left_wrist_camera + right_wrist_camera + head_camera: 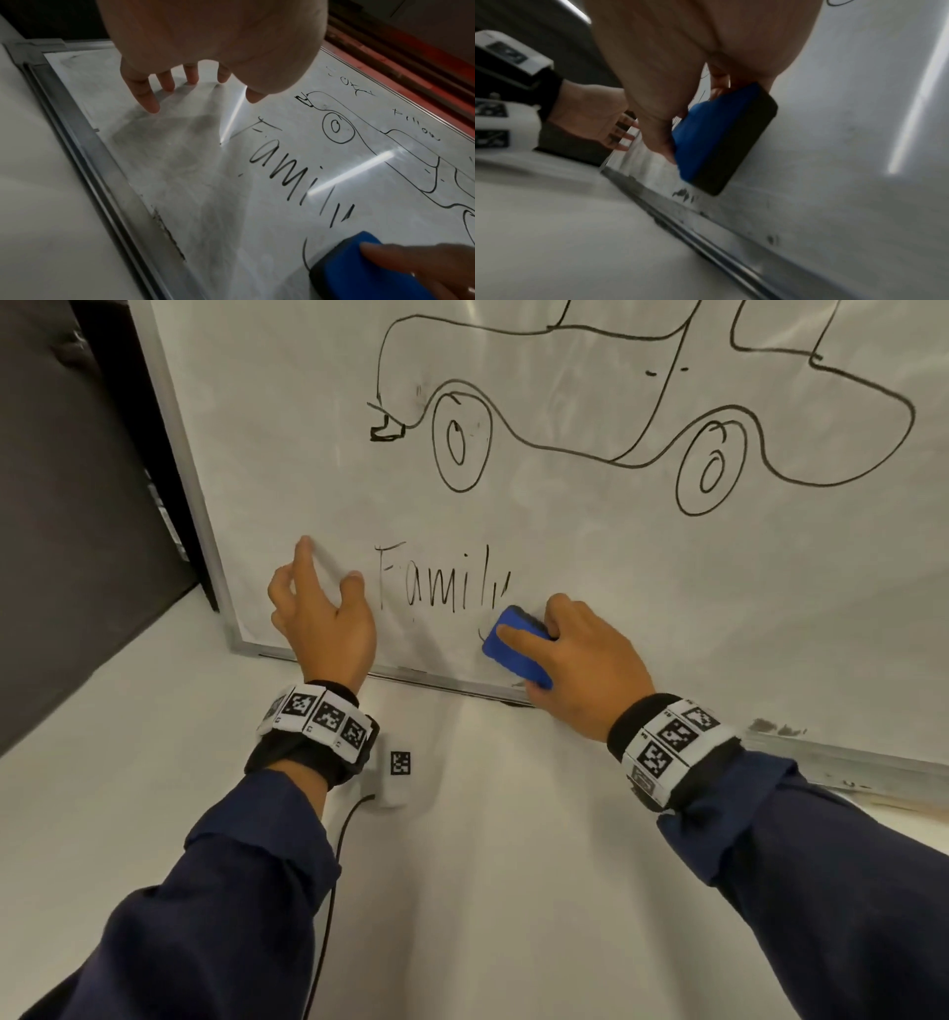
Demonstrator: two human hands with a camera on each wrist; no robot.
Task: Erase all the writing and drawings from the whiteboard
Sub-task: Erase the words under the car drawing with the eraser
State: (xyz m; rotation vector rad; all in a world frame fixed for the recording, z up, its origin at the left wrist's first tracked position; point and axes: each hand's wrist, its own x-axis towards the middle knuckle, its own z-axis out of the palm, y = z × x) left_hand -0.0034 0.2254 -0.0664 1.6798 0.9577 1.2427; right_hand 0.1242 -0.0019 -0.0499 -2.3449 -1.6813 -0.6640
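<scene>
Our dark blue sleeves (215, 880) fill the bottom of the head view, each wrist wrapped in a band of black-and-white markers (318, 719). Ahead of them our right hand (585, 670) has its grip closed round the blue eraser (518, 647), thumb along one side and fingers over the far edge, and the eraser's dark pad lies flat against the whiteboard (642, 588) just above its metal bottom frame (441, 681). It sits at the tail of the word "Family" (441, 585), whose last letter is partly gone. Our left hand (323, 618) holds nothing, its grip released: the fingers are spread and their tips touch the board near the lower left corner, left of the word. Above the word, a black outline drawing of a car (642, 403) with two wheels remains. From the left wrist view we see small faint writing (416, 130) near the board's far edge. Dark marker smudges (684, 194) dot the bottom frame.
</scene>
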